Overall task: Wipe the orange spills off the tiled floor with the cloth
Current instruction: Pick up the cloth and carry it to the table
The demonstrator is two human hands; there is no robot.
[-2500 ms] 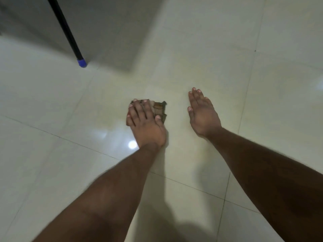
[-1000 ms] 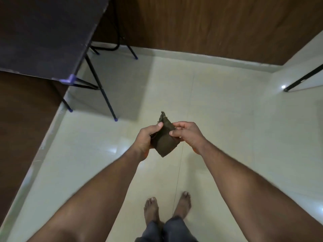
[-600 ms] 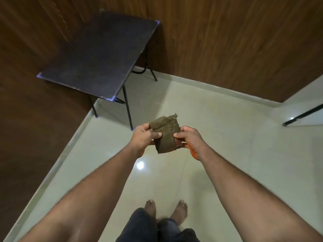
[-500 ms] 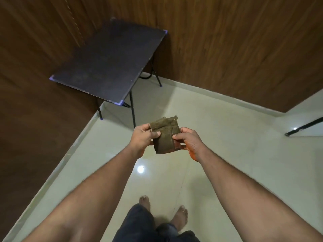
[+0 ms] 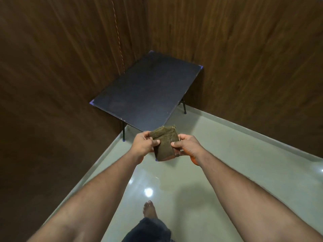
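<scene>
Head view: no readable writing is seen, and the folded brown cloth (image 5: 165, 144) is pinched between the left hand (image 5: 143, 145) and right hand (image 5: 187, 145), held above the tiled floor (image 5: 227, 154).

This looks like a corner of a room in a home, sparsely furnished. 2 dark wood-grain panelled walls (image 5: 244, 58) meet above a glossy pale tiled floor (image 5: 236, 163) edged with a light skirting strip (image 5: 253, 127). A small black folding table (image 5: 145, 95) on thin metal legs stands pushed into that corner, and a bare foot (image 5: 149, 210) stands on the tiles.
</scene>
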